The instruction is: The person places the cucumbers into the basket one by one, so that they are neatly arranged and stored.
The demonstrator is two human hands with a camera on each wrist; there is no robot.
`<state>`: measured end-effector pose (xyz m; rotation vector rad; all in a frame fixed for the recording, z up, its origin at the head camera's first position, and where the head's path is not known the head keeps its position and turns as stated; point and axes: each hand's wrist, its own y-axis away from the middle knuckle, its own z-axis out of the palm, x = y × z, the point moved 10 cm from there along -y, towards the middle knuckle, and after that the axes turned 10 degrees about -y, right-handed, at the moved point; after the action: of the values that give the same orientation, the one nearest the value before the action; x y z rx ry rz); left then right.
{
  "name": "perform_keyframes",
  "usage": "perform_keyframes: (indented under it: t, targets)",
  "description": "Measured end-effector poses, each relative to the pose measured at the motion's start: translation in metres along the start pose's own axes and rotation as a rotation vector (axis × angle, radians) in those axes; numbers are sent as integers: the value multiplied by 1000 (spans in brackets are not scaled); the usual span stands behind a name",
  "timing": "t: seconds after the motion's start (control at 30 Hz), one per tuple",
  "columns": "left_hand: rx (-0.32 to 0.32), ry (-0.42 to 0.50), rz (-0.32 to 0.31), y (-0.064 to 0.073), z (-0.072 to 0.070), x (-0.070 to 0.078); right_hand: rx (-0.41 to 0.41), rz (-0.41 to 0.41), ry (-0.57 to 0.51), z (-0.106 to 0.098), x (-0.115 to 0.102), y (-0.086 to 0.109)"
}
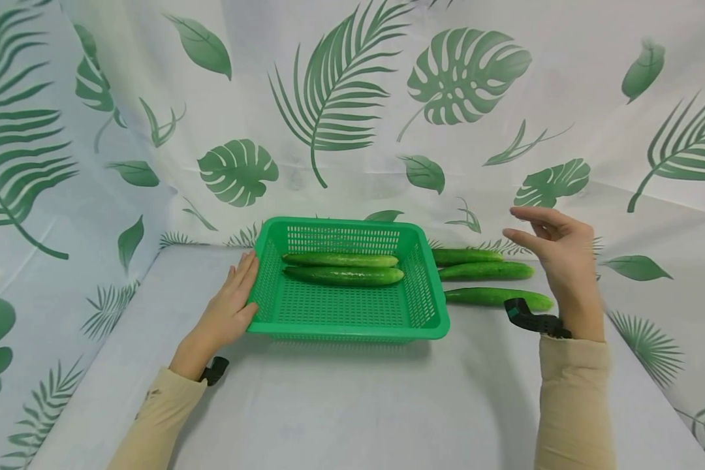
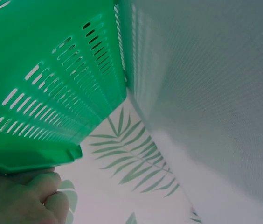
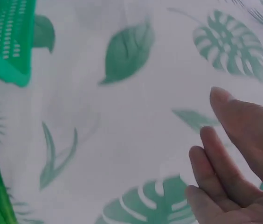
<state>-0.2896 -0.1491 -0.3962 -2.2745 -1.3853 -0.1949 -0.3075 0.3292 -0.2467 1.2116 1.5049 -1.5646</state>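
A green plastic basket (image 1: 352, 330) with slotted walls stands on the white table, two cucumbers (image 1: 343, 276) lying side by side along its far half. My left hand (image 1: 230, 303) rests against the basket's left rim, fingers extended along the outer side. The left wrist view catches part of that hand (image 2: 26, 198) right at the rim. To the right of the basket lie three more cucumbers (image 1: 496, 297), their left ends partly hidden by it. Raised over them, my right hand (image 1: 558, 251) holds nothing, its thumb and fingers apart. In the right wrist view its fingertips (image 3: 219, 96) stand free.
White cloth with green leaf prints (image 1: 335, 91) hangs behind the table and along both sides. The pale tabletop (image 1: 352, 405) stretches in front of the basket. A dark wrist strap and camera (image 1: 534, 320) sit on the right wrist, another (image 1: 214, 371) on the left.
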Motion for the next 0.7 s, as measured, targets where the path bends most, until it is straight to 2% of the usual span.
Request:
perform_keyframes:
  t: [0.1, 0.23, 0.4, 0.53, 0.7]
  targets:
    - [4, -5, 6, 0, 0, -1, 99, -32, -150, -28, 3, 4]
    - [8, -10, 10, 0, 0, -1, 231, -18, -201, -58, 17, 11]
    - [9, -13, 4, 0, -1, -2, 326, 70, -227, -83, 56, 19]
    - [18, -9, 5, 0, -1, -1, 335, 161, -156, -95, 97, 27]
    - [26, -8, 7, 0, -1, -1, 264, 279, -97, -100, 143, 38]
